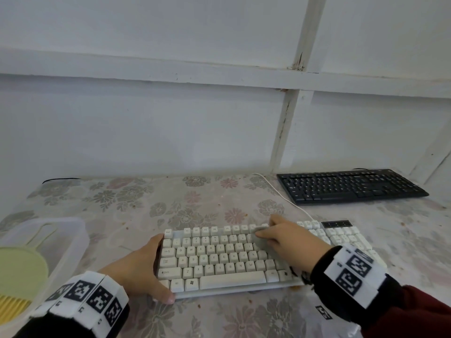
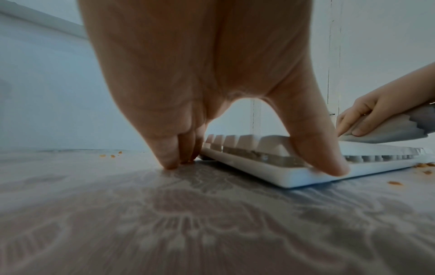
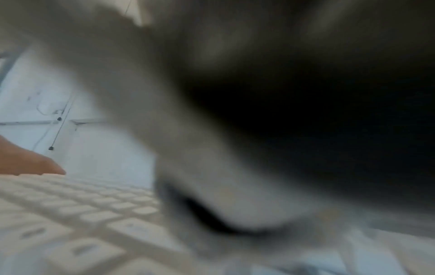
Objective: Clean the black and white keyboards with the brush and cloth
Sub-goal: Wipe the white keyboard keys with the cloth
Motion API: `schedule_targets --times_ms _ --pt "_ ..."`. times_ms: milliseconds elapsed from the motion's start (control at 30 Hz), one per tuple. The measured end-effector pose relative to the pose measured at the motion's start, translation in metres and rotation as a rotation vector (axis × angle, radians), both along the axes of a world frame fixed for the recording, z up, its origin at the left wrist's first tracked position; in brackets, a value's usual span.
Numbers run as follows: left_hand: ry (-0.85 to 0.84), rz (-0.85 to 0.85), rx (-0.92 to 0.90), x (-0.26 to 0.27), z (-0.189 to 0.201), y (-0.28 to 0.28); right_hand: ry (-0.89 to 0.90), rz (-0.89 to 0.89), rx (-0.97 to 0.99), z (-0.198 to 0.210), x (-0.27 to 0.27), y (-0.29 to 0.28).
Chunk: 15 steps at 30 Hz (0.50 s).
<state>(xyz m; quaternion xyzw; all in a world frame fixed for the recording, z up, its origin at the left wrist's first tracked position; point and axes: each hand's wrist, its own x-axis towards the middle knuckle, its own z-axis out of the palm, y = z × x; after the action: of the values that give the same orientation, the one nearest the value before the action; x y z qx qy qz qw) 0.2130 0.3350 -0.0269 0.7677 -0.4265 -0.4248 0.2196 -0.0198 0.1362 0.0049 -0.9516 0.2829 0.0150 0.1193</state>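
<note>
- Head view gave us the white keyboard lying on the near middle of the table, its cream keycaps blocky and raised, with a long plain space bar on the near row.
- We could read letters such as Q, W, E, A, S and Z on the keys, "Shift" and "Alt" at the lower left, and a Windows mark beside them; a black strip sat at the far right corner, its writing too small to read.
- Our left hand lay against the keyboard's left end, fingers straight and close together down its side, fingertips on the table, thumb pressed on the near corner.
- Our right hand curled round a grey cloth and pressed it on the upper key rows; the cloth looked soft and had a zigzag edge.
- Right wrist view was mostly blur and dark, so we could tell nothing of the fingers from it.
- We saw the black keyboard, flat and low-keyed, well apart at the far right near the wall.
- A white cable curved back from the white keyboard.
- Orange crumbs lay beside the keyboard's near edge on the glossy flowered tablecloth.
- A clear plastic box stood at the left and held a pale green brush with yellow bristles.
</note>
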Motion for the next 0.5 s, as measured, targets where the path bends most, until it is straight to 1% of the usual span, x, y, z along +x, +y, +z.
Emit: schedule_targets --times_ms 133,267,300,367,433,500 --pt "-0.011 0.002 0.006 -0.002 0.001 0.0 0.005 -0.079 0.008 0.006 -0.017 -0.012" --pt "-0.021 0.001 0.012 -0.002 0.002 0.0 0.045 -0.215 0.014 0.01 -0.033 -0.03" --pt "-0.02 0.002 0.011 -0.002 0.002 0.0 0.066 -0.225 0.02 0.012 -0.033 -0.032" --pt "-0.018 0.002 0.011 -0.001 0.002 0.0 0.106 -0.201 0.021 0.018 -0.026 -0.029" --pt "-0.022 0.0 0.01 -0.002 0.002 0.0 0.062 -0.139 0.043 0.025 -0.007 -0.015" --pt "-0.029 -0.007 0.011 -0.002 0.003 0.0 0.0 -0.03 0.085 0.031 0.017 0.006"
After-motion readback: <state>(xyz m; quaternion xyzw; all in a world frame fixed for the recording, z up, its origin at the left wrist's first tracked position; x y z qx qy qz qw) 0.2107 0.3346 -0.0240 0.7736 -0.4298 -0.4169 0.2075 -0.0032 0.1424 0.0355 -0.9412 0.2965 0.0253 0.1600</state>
